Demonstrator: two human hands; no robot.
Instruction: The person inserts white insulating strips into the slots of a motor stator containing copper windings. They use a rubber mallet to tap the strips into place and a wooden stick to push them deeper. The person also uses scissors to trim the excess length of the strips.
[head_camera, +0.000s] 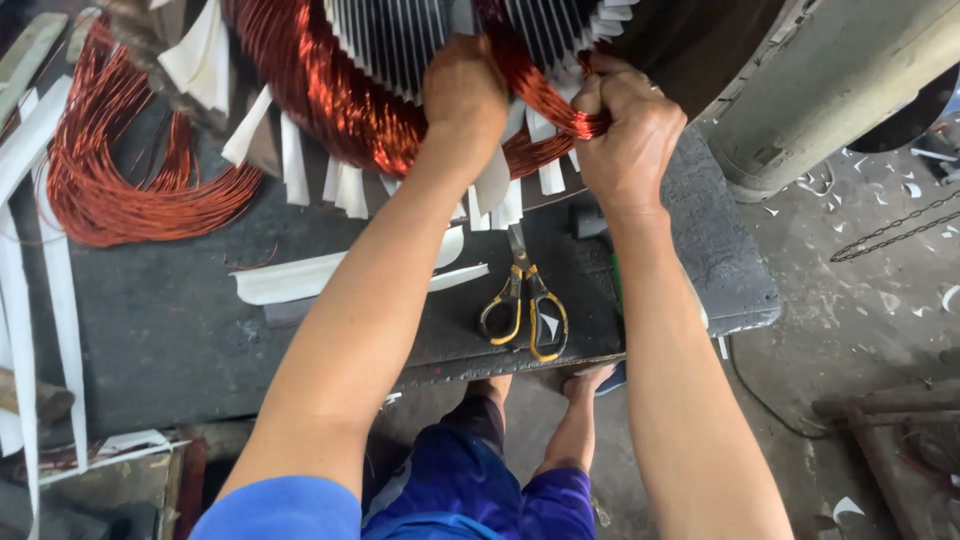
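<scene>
A large motor stator (400, 40) with grey slotted iron lies at the top, wound with shiny copper wire coils (330, 100). White insulation paper strips (292, 160) stick out between the coils. My left hand (462, 95) is closed on a bundle of copper wire at the slots. Just to its right, my right hand (625, 125) grips the same copper wire bundle (555, 105), which runs between the two hands.
Yellow-handled scissors (522, 310) lie on the dark work mat (170, 330) below the stator. A loose copper coil (110, 190) rests at left, with long white paper strips (60, 300). A grey cylinder (830, 90) and a chain (890, 230) are at right, over littered concrete.
</scene>
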